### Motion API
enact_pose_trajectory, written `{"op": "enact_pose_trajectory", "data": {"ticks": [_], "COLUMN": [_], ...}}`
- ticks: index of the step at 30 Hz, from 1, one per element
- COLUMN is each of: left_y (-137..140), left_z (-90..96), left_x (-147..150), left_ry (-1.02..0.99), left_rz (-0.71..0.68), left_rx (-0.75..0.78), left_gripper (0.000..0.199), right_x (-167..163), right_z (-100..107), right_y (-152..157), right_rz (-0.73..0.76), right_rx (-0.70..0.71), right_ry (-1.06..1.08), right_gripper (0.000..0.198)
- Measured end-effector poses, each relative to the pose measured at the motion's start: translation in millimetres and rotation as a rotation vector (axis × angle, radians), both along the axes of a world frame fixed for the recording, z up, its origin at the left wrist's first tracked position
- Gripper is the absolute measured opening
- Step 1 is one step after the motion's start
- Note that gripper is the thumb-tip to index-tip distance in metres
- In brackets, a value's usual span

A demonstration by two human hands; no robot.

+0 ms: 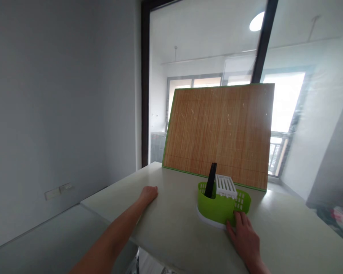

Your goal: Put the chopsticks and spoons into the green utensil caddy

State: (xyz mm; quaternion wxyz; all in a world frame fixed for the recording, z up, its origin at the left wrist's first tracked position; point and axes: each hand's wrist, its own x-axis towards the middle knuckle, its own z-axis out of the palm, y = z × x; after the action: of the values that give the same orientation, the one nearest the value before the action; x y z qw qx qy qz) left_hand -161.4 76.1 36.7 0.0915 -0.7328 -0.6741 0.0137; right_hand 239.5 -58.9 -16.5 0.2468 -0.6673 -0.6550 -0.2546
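Note:
A lime-green plastic caddy (215,209) with a white base and perforated sides stands upright on the white table (171,220). Across its top sits a white slotted rack (225,185). A long black stick-like object (210,179) leans up out of its left part; its kind is unclear. My right hand (245,236) grips the caddy's front right corner, thumb low by the base and fingers at the wall. To the left, apart from the caddy, my left hand (149,194) rests on the table in a loose fist, with nothing visible in it.
Behind the caddy, a brown bamboo mat board (221,131) with green edging stands tilted at the table's far side. Dark-framed glass panels (145,87) rise beyond it. A grey wall (60,95) with sockets is on the left; blurred items (338,220) lie at far right.

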Motion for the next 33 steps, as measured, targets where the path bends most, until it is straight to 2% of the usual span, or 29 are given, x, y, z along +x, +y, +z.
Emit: {"op": "enact_pose_trajectory", "data": {"ticks": [7, 10, 12, 15, 18, 21, 24, 27, 30, 33], "left_y": [-8.0, -10.4, -6.8, 6.4, 21.5, 30.7, 33.6, 35.5, 39.2, 41.1], "left_z": [-1.4, 10.1, 24.8, 54.4, 83.5, 101.7, 106.4, 102.2, 95.8, 91.2], "left_x": [-6.1, -4.4, 6.5, 45.1, 106.3, 172.9, 225.8, 255.3, 263.1, 257.7], "left_ry": [-0.083, -0.161, -0.243, -0.419, -0.633, -0.833, -0.992, -1.090, -1.137, -1.147], "left_rz": [0.030, 0.038, 0.031, -0.016, -0.131, -0.293, -0.419, -0.468, -0.444, -0.416], "left_rx": [0.079, 0.122, 0.161, 0.213, 0.225, 0.193, 0.137, 0.082, 0.058, 0.046], "left_gripper": [0.039, 0.043, 0.045, 0.049, 0.053, 0.051, 0.046, 0.039, 0.032, 0.030], "right_x": [0.7, 0.6, 0.2, -0.5, -0.6, -0.6, -1.3, -2.0, -1.8, -0.8], "right_z": [-2.3, -2.3, -1.6, -0.8, -1.2, -1.5, -0.3, 1.5, 2.6, 2.8], "right_y": [0.8, 1.9, 2.0, 1.4, 0.6, 0.0, -0.6, -0.7, -0.4, -0.2], "right_rz": [-0.004, 0.002, 0.006, 0.012, 0.009, 0.014, 0.023, 0.017, 0.021, 0.032], "right_rx": [0.009, 0.014, 0.021, 0.031, 0.039, 0.045, 0.034, 0.031, 0.027, 0.026], "right_ry": [0.006, 0.004, 0.007, 0.019, 0.029, 0.030, 0.029, 0.035, 0.031, 0.032], "right_gripper": [0.029, 0.029, 0.029, 0.029, 0.028, 0.027, 0.027, 0.027, 0.027, 0.026]}}
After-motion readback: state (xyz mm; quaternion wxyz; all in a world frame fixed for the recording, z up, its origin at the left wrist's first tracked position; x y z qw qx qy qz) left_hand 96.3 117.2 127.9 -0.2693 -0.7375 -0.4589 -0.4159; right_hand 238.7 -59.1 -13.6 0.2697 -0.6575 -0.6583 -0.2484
